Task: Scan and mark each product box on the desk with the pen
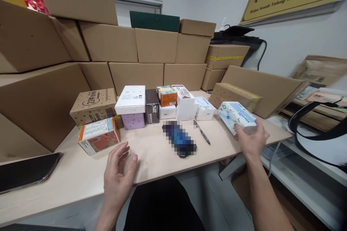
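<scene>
My right hand grips a white and blue tissue pack by its near end, tilted at the right side of the table. Over the table's front edge, my left hand is empty with its fingers curved and apart. Nearest to it stands an orange and white box. A similar tissue pack lies left of the held one. Between my hands are a dark phone-like device, its face blurred out, and a pen.
Along the back stand a brown printed carton, a white box on a purple box, a dark box, a small orange box and a tall white box. Stacked cardboard boxes rise behind. A phone lies left.
</scene>
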Available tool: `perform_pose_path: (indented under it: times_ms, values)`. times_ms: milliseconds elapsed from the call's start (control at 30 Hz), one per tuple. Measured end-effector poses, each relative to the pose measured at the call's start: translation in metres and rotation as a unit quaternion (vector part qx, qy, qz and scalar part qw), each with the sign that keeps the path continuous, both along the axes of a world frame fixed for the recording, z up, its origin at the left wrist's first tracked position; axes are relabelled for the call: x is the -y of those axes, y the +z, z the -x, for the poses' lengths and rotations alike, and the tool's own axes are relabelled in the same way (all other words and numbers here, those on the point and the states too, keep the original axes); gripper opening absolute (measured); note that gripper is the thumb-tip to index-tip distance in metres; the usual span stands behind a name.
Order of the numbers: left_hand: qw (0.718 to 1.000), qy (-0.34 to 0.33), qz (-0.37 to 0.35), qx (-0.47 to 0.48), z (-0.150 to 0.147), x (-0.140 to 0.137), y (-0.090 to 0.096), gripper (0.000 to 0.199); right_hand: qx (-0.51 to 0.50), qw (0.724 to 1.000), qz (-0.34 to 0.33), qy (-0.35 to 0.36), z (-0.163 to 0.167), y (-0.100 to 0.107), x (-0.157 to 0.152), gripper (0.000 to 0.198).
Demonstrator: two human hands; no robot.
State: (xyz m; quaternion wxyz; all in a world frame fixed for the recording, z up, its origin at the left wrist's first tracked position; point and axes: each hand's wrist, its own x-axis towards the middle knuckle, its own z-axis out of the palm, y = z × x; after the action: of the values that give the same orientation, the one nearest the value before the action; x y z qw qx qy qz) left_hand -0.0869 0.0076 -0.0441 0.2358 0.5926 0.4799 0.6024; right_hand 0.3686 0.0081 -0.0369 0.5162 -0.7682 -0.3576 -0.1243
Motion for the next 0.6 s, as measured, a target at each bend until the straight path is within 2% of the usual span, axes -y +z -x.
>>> perform_pose_path:
  times_ms: [100,333,500,600]
  values:
    - [1.0,0.0,-0.007,-0.013,0.001,0.001,0.0,0.044,-0.004,1.0,0.002,-0.022,0.0,-0.003,-0.009,0.093]
    - [1.0,-0.001,-0.017,-0.024,0.001,-0.001,-0.002,0.045,-0.012,0.999,0.003,0.037,-0.001,-0.001,-0.023,0.079]
    - [0.997,0.008,-0.039,-0.065,0.0,-0.002,-0.002,0.044,0.04,0.992,0.032,0.113,0.026,0.013,-0.041,0.066]
    - [0.995,0.006,-0.055,-0.089,0.0,-0.001,0.0,0.04,0.07,0.981,0.088,0.16,0.049,0.022,-0.066,0.076]
